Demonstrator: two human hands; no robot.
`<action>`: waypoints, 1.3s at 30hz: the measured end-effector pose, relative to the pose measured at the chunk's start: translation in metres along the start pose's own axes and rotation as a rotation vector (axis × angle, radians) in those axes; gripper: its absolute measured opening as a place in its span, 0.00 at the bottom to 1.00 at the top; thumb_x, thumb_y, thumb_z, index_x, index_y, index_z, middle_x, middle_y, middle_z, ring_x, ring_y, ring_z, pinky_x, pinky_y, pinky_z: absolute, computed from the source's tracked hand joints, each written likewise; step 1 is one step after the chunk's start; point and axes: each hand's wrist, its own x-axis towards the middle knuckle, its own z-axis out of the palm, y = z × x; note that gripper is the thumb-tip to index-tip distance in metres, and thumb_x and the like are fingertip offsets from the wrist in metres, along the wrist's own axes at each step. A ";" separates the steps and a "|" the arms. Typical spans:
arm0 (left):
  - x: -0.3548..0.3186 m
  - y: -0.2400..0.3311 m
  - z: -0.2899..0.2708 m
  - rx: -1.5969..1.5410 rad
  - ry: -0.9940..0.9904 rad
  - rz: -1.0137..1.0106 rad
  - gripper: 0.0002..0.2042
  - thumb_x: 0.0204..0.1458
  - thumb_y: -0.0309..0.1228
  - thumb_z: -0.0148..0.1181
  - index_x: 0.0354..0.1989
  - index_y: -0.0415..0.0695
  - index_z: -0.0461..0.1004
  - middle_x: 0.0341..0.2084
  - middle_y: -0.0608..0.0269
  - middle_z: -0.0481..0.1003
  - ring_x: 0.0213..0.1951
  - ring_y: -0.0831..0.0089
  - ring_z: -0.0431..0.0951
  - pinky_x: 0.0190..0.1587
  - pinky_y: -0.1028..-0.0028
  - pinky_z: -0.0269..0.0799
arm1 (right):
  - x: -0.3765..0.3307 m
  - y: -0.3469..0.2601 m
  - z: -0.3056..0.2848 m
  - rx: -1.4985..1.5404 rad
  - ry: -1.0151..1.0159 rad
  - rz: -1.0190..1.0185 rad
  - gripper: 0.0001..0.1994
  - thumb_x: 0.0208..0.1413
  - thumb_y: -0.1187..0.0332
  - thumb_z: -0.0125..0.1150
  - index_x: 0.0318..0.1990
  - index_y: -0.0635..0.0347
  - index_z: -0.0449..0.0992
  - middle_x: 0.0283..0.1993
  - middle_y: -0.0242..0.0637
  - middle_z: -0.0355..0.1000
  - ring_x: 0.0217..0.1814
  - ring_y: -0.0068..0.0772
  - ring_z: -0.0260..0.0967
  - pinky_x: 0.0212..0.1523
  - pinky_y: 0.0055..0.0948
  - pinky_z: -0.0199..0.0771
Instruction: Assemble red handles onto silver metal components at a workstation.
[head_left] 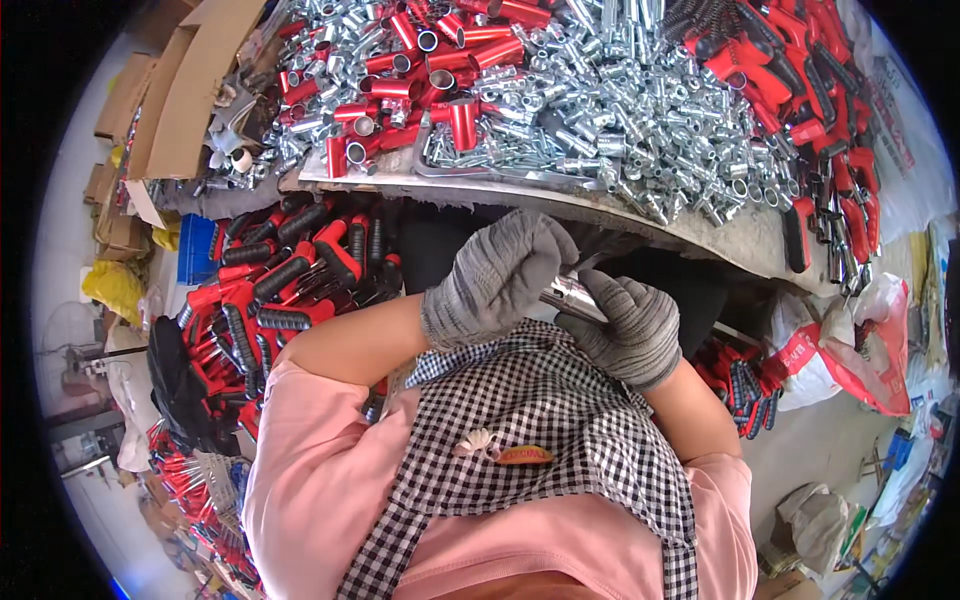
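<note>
In front of my chest, just below the table edge, both hands wear grey knitted gloves. My right hand [632, 332] is closed around a shiny silver metal tube [574, 298], which lies slanted between the two hands. My left hand [505, 275] is curled, its fingertips bent together right at the tube's upper side. Whatever those fingers pinch is hidden by the glove. The far end of the tube disappears under the right-hand fingers.
Silver metal fittings [640, 150] and red tubes [463, 124] are heaped on the worktable [440, 182]. Red-and-black handled tools [290, 260] pile up at my left; more hang over the table's right end [850, 200]. A blue crate [197, 248] and a red-white bag [850, 345] stand at either side.
</note>
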 end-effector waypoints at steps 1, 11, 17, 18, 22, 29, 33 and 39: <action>0.001 -0.003 -0.005 0.003 0.002 -0.001 0.07 0.60 0.30 0.47 0.32 0.42 0.68 0.31 0.58 0.72 0.37 0.62 0.74 0.43 0.69 0.70 | 0.000 0.000 -0.002 -0.019 -0.009 -0.013 0.27 0.35 0.59 0.74 0.45 0.60 0.74 0.26 0.41 0.73 0.24 0.44 0.73 0.24 0.34 0.72; -0.013 -0.015 0.001 0.735 -0.288 0.297 0.06 0.45 0.28 0.59 0.30 0.44 0.71 0.35 0.58 0.75 0.42 0.58 0.76 0.46 0.63 0.72 | 0.002 0.004 0.008 -0.116 -0.001 -0.061 0.25 0.35 0.62 0.73 0.43 0.60 0.74 0.24 0.39 0.71 0.22 0.42 0.71 0.21 0.36 0.70; 0.002 0.000 -0.020 0.232 -0.457 -0.355 0.22 0.37 0.38 0.71 0.37 0.41 0.69 0.28 0.54 0.75 0.33 0.60 0.77 0.35 0.67 0.72 | -0.003 0.000 0.008 -0.175 0.024 -0.256 0.26 0.32 0.64 0.71 0.44 0.58 0.74 0.25 0.35 0.70 0.23 0.39 0.70 0.21 0.34 0.69; 0.001 0.002 -0.019 0.252 -0.435 -0.324 0.21 0.37 0.38 0.71 0.36 0.41 0.69 0.27 0.54 0.75 0.32 0.59 0.77 0.34 0.66 0.72 | -0.003 0.001 0.008 -0.208 0.041 -0.273 0.26 0.31 0.65 0.71 0.44 0.58 0.74 0.27 0.34 0.71 0.24 0.38 0.71 0.21 0.33 0.69; -0.005 0.014 -0.016 0.243 -0.402 -0.337 0.18 0.36 0.39 0.69 0.27 0.42 0.69 0.23 0.54 0.73 0.27 0.59 0.76 0.29 0.65 0.70 | -0.006 0.005 0.007 -0.170 0.007 -0.279 0.25 0.30 0.66 0.71 0.43 0.57 0.75 0.28 0.34 0.72 0.24 0.37 0.70 0.21 0.32 0.68; -0.010 -0.005 -0.015 0.168 -0.419 -0.339 0.16 0.34 0.37 0.69 0.23 0.43 0.67 0.20 0.56 0.72 0.26 0.61 0.74 0.30 0.67 0.69 | 0.002 0.007 0.010 -0.130 -0.030 -0.269 0.22 0.32 0.63 0.71 0.39 0.57 0.75 0.21 0.35 0.68 0.18 0.39 0.66 0.17 0.34 0.64; -0.011 -0.006 -0.021 0.180 -0.397 -0.420 0.18 0.32 0.37 0.71 0.21 0.43 0.65 0.18 0.60 0.69 0.24 0.69 0.71 0.28 0.69 0.67 | 0.006 0.006 0.011 -0.132 -0.017 -0.290 0.21 0.32 0.63 0.71 0.38 0.56 0.74 0.21 0.35 0.68 0.18 0.39 0.66 0.17 0.34 0.64; -0.008 -0.006 -0.022 0.161 -0.402 -0.479 0.18 0.31 0.36 0.71 0.22 0.43 0.66 0.18 0.61 0.69 0.23 0.70 0.70 0.27 0.70 0.66 | 0.013 0.001 0.015 -0.184 0.001 -0.259 0.20 0.31 0.63 0.71 0.36 0.55 0.73 0.23 0.35 0.70 0.22 0.42 0.69 0.21 0.36 0.67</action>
